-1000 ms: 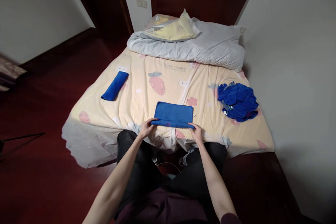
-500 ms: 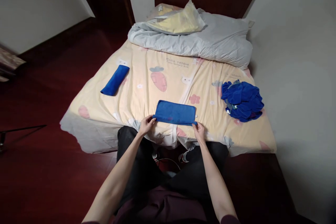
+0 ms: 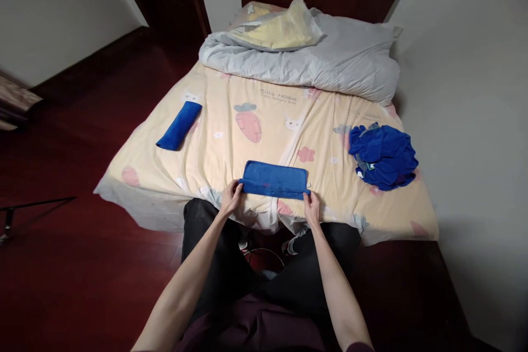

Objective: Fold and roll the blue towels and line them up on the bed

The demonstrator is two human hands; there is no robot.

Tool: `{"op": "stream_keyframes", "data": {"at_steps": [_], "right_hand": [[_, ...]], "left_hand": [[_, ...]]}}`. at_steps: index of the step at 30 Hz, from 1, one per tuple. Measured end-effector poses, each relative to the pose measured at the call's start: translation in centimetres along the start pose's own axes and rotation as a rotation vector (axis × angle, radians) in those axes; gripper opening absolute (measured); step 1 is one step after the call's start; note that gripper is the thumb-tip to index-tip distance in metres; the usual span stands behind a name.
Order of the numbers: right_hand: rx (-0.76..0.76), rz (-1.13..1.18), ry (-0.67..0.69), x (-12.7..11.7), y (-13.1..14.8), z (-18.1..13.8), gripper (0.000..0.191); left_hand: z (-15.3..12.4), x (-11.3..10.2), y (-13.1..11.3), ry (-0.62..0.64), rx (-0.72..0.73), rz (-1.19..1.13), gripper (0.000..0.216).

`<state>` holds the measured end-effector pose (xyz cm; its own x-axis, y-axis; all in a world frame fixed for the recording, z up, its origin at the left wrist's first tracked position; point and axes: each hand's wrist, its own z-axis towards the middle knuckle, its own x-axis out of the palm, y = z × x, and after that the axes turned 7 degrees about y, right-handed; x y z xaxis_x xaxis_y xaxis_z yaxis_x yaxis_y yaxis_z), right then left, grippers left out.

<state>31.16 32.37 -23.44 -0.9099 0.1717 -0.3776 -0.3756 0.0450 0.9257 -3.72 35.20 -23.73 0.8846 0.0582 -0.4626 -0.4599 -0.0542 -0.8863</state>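
Note:
A folded blue towel [image 3: 274, 179] lies flat near the foot edge of the bed [image 3: 231, 148], which has a yellow cartoon-print sheet. My left hand [image 3: 230, 199] pinches the towel's near left corner. My right hand [image 3: 312, 206] pinches its near right corner. Both hands are closed on the cloth's near edge, which looks lifted slightly off the sheet. My dark-trousered legs are below the bed edge.
A rolled blue towel [image 3: 179, 125] lies on the bed's left side. A heap of crumpled blue towels [image 3: 383, 156] sits at the right. A grey duvet [image 3: 313, 63] with a yellow pillow is bunched at the headboard. Dark red wooden floor surrounds the bed; a wall stands on the right.
The towel's visible depth has shrunk as its near edge moved away from me. Both hands stayed on its near corners. The camera tilted slightly.

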Motion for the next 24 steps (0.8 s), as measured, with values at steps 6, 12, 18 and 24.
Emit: {"op": "stream_keyframes", "data": {"at_steps": [6,12,18,24], "right_hand": [[-0.022,0.000,-0.014,0.4,-0.5,0.2,0.045],[-0.002,-0.027,-0.041,0.8,-0.8,0.6,0.047],[-0.048,-0.014,-0.019,0.7,-1.1,0.5,0.045],[-0.084,-0.024,0.024,0.2,-1.4,1.0,0.041]], "left_hand": [[0.0,0.1,0.6,0.003,0.024,0.026,0.041],[0.0,0.0,0.6,0.020,0.026,0.007,0.044],[0.3,-0.4,0.4,0.029,0.022,-0.024,0.044],[0.8,-1.3,-0.2,0.069,0.033,-0.027,0.046]]}}
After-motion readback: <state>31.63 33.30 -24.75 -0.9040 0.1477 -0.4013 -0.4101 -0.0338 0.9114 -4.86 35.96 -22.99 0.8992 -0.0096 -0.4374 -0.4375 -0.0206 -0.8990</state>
